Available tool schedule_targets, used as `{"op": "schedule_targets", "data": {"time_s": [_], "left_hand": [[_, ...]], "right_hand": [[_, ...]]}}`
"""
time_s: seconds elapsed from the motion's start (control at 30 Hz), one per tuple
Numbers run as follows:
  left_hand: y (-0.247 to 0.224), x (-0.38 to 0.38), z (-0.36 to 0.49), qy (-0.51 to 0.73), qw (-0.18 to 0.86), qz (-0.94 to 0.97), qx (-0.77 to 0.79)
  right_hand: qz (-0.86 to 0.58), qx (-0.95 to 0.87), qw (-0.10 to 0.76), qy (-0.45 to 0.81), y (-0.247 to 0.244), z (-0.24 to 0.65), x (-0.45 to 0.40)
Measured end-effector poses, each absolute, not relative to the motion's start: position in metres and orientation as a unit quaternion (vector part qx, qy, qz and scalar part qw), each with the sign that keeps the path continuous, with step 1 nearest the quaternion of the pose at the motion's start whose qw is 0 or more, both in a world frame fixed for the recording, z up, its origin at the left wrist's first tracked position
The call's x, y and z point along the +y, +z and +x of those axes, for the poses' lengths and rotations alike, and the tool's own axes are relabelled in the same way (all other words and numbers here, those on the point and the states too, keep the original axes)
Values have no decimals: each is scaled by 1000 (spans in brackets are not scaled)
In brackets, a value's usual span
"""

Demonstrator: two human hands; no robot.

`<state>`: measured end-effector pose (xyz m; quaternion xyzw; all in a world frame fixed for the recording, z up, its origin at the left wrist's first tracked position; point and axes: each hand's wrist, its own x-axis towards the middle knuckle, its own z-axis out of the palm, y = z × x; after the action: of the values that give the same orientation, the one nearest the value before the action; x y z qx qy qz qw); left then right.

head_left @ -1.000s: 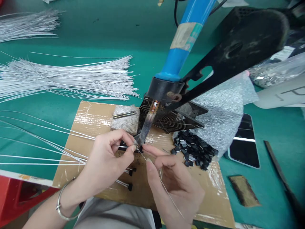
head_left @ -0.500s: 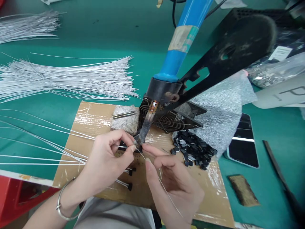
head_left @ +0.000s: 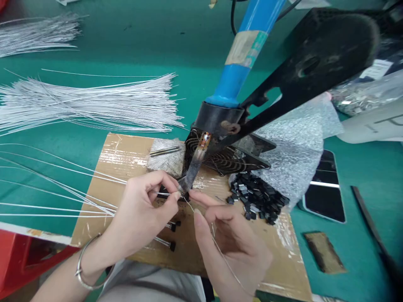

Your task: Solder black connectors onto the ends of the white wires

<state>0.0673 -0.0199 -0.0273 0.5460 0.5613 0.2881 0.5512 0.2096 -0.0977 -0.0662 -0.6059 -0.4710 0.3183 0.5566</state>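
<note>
Over the green tabletop (head_left: 201,58), likely pliant thin wire (head_left: 189,204) is aptly pinched near its tip by the right hand (head_left: 234,241), white wire (head_left: 162,193) by the left hand (head_left: 143,212).

Across the table (head_left: 362,167) before us, we have the cardboard sheet (head_left: 283,260), the soldering iron (head_left: 231,79) angled above it. Towards the sheet's back sits the block (head_left: 166,165), two rods (head_left: 164,151) on top, with the fan (head_left: 225,161) to its right. Further right lies the pile of small pieces (head_left: 260,197), before the bag (head_left: 292,138). The wire bundle (head_left: 94,102) lies behind-left; rightward we find the phone (head_left: 325,188).
</note>
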Motion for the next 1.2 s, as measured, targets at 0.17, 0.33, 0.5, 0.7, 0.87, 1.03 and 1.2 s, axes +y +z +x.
{"op": "schedule_targets", "data": {"time_s": [0.17, 0.33, 0.5, 0.7, 0.87, 1.03, 1.2], "left_hand": [[-28, -20, 68, 290, 549, 546, 563], [-29, -20, 67, 286, 547, 547, 566], [-30, -21, 65, 287, 546, 549, 564], [-30, -22, 66, 284, 548, 549, 563], [-30, -21, 66, 290, 549, 552, 557], [-30, -21, 66, 296, 548, 551, 555], [-29, -21, 66, 297, 549, 553, 552]], "right_hand": [[-602, -489, 550, 310, -68, 212, -96], [-600, -489, 554, 306, -68, 211, -96], [-605, -489, 553, 299, -67, 211, -97], [-605, -484, 555, 302, -68, 210, -96], [-603, -484, 561, 295, -69, 209, -97], [-600, -485, 563, 294, -68, 209, -97], [-599, -489, 560, 299, -68, 211, -98]]}}
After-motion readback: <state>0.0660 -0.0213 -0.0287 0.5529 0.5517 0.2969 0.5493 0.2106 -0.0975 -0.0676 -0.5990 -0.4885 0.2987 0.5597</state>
